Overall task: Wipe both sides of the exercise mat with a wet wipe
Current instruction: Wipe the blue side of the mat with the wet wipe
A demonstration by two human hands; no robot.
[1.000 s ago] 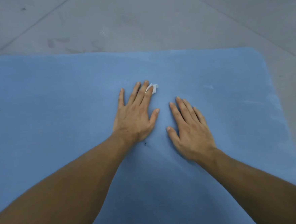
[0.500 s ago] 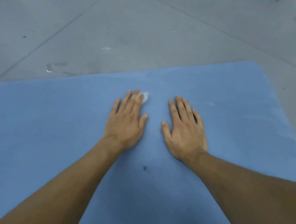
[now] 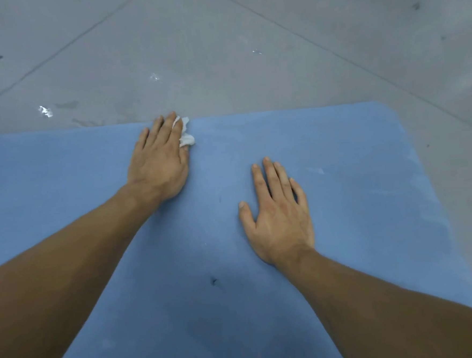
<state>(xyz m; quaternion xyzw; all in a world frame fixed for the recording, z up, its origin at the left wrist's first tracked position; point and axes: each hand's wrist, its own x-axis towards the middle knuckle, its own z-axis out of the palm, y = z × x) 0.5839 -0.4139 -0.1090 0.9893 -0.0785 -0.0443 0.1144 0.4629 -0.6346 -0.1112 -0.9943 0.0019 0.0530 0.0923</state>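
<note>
A blue exercise mat (image 3: 352,148) lies flat on the floor and fills the lower part of the view. My left hand (image 3: 161,159) presses flat, fingers straight, on a crumpled white wet wipe (image 3: 185,134) at the mat's far edge; most of the wipe is hidden under the fingers. My right hand (image 3: 280,212) rests flat on the mat to the right and nearer me, fingers straight, holding nothing.
Grey tiled floor (image 3: 247,38) stretches beyond the mat's far edge and right side. Small white scraps (image 3: 45,111) and wet marks lie on the floor past the far edge. A small dark mark (image 3: 213,281) sits on the mat between my forearms.
My left hand has slid the wipe forward from mid-mat to the far edge. My right hand has stayed flat on the mat. The view has tilted up, showing more floor.
</note>
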